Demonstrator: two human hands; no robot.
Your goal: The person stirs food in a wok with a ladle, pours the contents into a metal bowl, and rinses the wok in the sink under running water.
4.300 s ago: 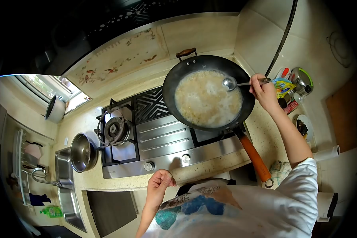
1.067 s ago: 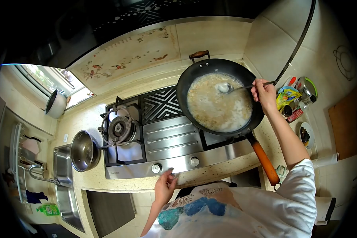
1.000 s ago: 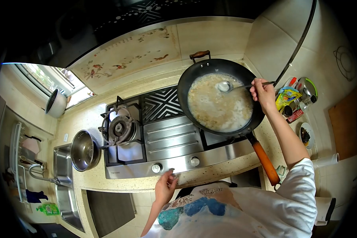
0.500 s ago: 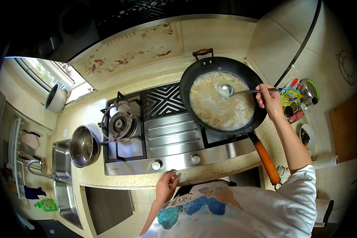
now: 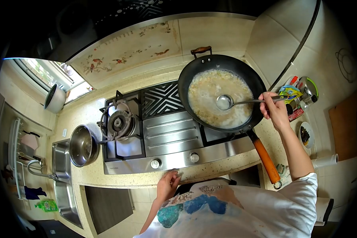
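Wok over right side of stove, holding cloudy pale liquid with foam and small bits. Ladle dips into liquid near wok's middle, shaft crossing right rim; right hand closed around its handle. Left hand loosely half-curled by counter edge, nothing seen in it. Steel basin left of stove, contents unclear. Plate at right holds dark pieces.

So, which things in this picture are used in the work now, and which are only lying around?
In use:
ladle, held in the right hand
wok with cloudy liquid
stove

Apparently just lying about:
steel bowl beside the stove
pale pot by the window
green bottle
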